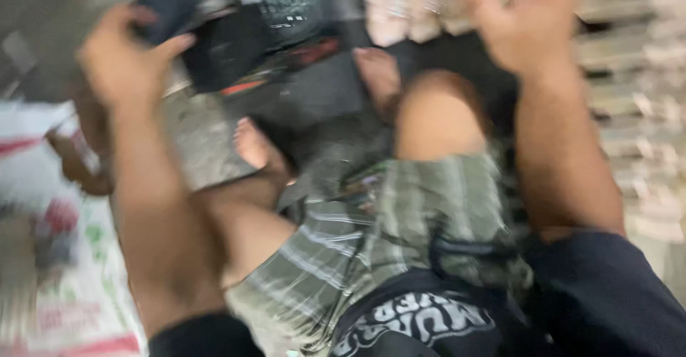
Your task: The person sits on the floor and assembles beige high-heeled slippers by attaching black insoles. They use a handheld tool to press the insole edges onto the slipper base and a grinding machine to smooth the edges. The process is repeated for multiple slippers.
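Left hand (121, 57): gripped a dark blue flat object (171, 3), far left.
Right hand (518, 17): fingers spread wide, far right, well apart from that object.
Blur: heavy.

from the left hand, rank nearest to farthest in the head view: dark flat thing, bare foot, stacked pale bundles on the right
1. dark flat thing: gripped in the left hand, top left.
2. bare foot: lower, toward the middle.
3. stacked pale bundles: far right edge.
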`<state>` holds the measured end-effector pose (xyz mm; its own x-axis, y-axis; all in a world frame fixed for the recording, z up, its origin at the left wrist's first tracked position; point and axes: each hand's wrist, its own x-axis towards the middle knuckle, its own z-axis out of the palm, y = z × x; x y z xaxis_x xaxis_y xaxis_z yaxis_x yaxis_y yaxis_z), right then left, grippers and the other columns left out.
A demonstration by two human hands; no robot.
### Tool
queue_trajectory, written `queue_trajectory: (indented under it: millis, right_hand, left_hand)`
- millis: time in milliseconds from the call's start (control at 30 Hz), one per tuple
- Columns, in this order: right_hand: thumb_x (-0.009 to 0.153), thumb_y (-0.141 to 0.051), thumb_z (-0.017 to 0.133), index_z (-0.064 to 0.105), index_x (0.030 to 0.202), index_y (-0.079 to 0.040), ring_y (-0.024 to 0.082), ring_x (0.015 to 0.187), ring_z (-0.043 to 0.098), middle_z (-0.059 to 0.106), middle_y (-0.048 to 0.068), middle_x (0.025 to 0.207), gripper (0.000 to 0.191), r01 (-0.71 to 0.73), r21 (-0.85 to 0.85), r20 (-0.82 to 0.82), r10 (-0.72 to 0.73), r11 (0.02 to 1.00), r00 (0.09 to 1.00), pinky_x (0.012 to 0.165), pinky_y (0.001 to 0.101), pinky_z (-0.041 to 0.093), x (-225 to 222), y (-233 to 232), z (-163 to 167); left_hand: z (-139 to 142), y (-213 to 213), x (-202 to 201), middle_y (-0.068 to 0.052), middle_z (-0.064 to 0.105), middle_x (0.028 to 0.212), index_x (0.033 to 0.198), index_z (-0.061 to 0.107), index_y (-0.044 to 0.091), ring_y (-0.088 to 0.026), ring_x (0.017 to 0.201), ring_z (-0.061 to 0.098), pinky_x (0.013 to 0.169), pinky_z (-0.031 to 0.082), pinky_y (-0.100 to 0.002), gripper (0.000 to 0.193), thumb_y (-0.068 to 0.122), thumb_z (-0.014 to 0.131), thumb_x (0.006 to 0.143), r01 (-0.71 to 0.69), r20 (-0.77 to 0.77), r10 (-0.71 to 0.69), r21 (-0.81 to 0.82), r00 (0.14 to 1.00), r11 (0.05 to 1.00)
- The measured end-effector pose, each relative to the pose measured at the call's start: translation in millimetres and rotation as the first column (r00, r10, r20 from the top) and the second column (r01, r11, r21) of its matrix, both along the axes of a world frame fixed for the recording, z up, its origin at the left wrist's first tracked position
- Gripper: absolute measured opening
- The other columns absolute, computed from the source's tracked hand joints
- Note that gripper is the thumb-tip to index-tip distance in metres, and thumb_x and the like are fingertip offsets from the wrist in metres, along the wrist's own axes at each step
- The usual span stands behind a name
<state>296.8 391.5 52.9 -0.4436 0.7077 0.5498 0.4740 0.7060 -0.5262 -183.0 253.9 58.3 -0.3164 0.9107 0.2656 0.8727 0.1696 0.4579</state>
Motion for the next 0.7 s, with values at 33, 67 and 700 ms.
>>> queue_trajectory:
  millis: [33, 67, 700]
  right_hand:
    - [0.107, -0.012, 0.088, 0.067, 0.113, 0.0, 0.013, 0.098, 0.065, 0.07, 0.01, 0.104, 0.025, 0.061, -0.193, -0.01, -0.064, 0.979, 0.998, 0.089, 0.0278, 0.053, 30, -18, -13]
    - [0.105, -0.009, 0.08, 0.066, 0.117, -0.001, 0.013, 0.101, 0.064, 0.067, 0.009, 0.112, 0.021, 0.022, -0.286, -0.109, -0.055, 0.958, 0.993, 0.09, 0.0279, 0.054, 61, -40, -28]
    - [0.095, -0.02, 0.064, 0.06, 0.121, -0.013, 0.025, 0.104, 0.07, 0.069, 0.007, 0.11, 0.027, -0.095, -0.992, -0.045, -0.942, 0.081, -0.333, 0.088, 0.0417, 0.06, 345, -277, -139]
  left_hand:
    - [3, -9, 7, -0.01, 0.071, 0.106, 0.109, 0.07, 0.011, -0.028, 0.094, 0.067, 0.082, 0.051, -0.042, 0.051, 0.028, 0.101, 0.071, -0.12, 0.141, 0.144, -0.169, 0.98, 0.978]
    - [6, -16, 20, -0.01, 0.067, 0.118, 0.118, 0.064, 0.008, -0.024, 0.106, 0.064, 0.094, 0.049, -0.039, 0.052, 0.023, 0.094, 0.078, 0.015, 0.285, 0.024, -0.132, 0.958, 0.991]
    - [-20, -113, 242, -0.008, 0.071, 0.1, 0.121, 0.063, -0.002, -0.011, 0.092, 0.062, 0.085, 0.048, -0.024, 0.024, 0.016, 0.056, 0.105, 0.569, 0.724, -0.048, -0.497, 0.689, 0.655]
